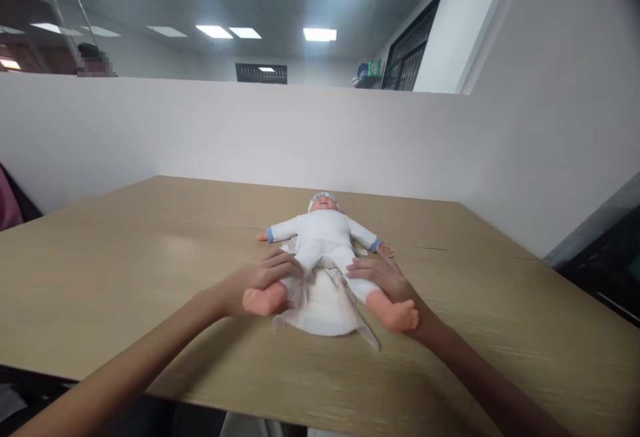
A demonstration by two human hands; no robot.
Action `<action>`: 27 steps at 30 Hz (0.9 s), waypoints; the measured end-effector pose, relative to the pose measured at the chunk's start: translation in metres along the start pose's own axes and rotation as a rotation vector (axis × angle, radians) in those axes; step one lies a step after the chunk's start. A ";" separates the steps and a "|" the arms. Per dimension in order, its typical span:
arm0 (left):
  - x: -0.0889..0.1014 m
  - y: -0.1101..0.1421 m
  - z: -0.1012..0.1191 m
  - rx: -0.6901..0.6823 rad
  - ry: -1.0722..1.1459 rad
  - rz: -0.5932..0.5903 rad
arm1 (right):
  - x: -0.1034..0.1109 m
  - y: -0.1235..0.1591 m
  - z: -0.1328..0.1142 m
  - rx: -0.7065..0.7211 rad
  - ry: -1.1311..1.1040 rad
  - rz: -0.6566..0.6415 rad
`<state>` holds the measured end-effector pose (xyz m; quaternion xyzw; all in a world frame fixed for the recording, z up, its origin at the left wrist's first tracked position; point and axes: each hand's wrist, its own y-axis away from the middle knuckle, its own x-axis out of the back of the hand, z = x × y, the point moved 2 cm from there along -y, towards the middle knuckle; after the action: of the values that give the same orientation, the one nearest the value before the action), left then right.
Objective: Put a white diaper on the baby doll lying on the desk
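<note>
A baby doll (323,234) in a white suit and headband lies on its back on the wooden table (125,270), head away from me, legs spread toward me. Under its hips lies an unfolded white diaper (323,307). My left hand (260,280) wraps its fingers round the doll's leg on the left, just above the bare foot. My right hand (383,277) lies beside the other leg, fingers stretched along the thigh and touching the diaper's edge.
A white partition wall (200,130) stands behind the table and along its right side. A person's head shows above the partition at far left (93,60). Something pink sits at the left edge (7,204). A dark object lies at the right (605,257).
</note>
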<state>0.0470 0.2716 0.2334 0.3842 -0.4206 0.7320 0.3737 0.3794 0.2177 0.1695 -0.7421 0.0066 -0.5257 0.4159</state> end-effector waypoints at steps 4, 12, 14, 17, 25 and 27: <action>-0.017 0.027 -0.012 -0.017 -0.029 -0.047 | -0.019 0.024 0.008 0.201 0.032 -0.085; -0.039 0.038 -0.020 -0.017 -0.071 -0.078 | -0.033 0.042 0.024 0.227 0.078 -0.139; -0.038 0.037 -0.019 -0.013 -0.058 -0.083 | -0.032 0.043 0.023 0.239 0.075 -0.143; -0.034 0.036 -0.016 0.025 -0.011 -0.087 | -0.030 0.043 0.024 0.254 0.061 -0.130; -0.032 0.020 0.002 0.212 -0.022 -0.140 | -0.010 0.026 0.033 0.254 -0.063 -0.267; -0.039 0.016 0.005 0.253 -0.065 -0.124 | -0.001 0.020 0.021 0.157 -0.083 -0.343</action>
<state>0.0506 0.2521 0.1956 0.4768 -0.3123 0.7421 0.3528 0.4036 0.2179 0.1539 -0.7185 -0.1780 -0.5567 0.3770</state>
